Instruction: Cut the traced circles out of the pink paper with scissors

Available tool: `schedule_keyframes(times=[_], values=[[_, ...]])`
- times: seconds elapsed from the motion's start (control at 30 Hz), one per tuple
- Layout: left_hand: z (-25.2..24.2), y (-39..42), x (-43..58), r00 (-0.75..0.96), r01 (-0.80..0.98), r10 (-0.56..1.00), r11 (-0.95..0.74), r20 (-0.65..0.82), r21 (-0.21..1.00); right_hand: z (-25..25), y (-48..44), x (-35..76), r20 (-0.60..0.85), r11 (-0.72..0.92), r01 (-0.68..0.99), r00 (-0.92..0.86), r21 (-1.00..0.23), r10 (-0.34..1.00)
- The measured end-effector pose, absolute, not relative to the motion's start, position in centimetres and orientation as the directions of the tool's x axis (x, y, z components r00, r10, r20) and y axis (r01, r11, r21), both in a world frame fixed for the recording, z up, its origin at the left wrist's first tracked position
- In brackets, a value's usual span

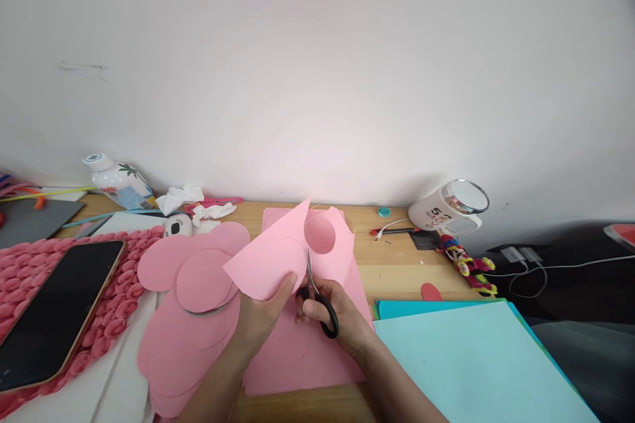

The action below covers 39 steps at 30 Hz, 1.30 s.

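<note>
My left hand (265,310) grips the lower edge of a pink paper sheet (272,254), which is raised and curled above the stack. In my right hand (335,314) are black-handled scissors (331,322), their blades pointing up at the sheet between its left part and a curled strip on the right. A round opening shows in that curled right part. Beneath both hands lies a stack of pink sheets (302,370). Left of it, cut pink paper circles (193,344) are piled loosely on one another.
A phone (59,310) rests on rows of pink paper rosettes (99,337) at left. Behind are a white bottle (119,182) and crumpled tissues (181,198). Blue sheets (476,357), a white mug (441,208) and a small figure (466,261) occupy the right side.
</note>
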<state>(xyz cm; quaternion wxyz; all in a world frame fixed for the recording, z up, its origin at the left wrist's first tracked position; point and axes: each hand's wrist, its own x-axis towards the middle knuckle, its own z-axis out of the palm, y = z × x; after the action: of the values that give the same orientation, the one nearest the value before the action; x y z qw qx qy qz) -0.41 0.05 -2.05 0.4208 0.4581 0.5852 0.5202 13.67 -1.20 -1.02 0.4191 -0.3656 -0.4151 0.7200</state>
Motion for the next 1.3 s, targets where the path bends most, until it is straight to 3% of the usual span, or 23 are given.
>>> schedule_keyframes(times=[0.33, 0.7, 1.3], values=[[0.5, -0.1, -0.2, -0.204, 0.114, 0.978, 0.06, -0.036, 0.992, -2.3, -1.6, 13.7, -0.114, -0.297, -0.376, -0.437, -0.878, 0.892], [-1.6, 0.0, -0.8, -0.157, 0.076, 0.984, 0.091, -0.078, 0.993, -0.8, -1.0, 13.9, -0.066, -0.113, -0.147, -0.29, -0.983, 0.955], [-1.8, 0.0, -0.2, -0.196, 0.007, 0.976, 0.102, -0.098, 0.995, -0.5, -1.0, 14.0, -0.06, -0.108, -0.136, -0.32, -0.985, 0.946]])
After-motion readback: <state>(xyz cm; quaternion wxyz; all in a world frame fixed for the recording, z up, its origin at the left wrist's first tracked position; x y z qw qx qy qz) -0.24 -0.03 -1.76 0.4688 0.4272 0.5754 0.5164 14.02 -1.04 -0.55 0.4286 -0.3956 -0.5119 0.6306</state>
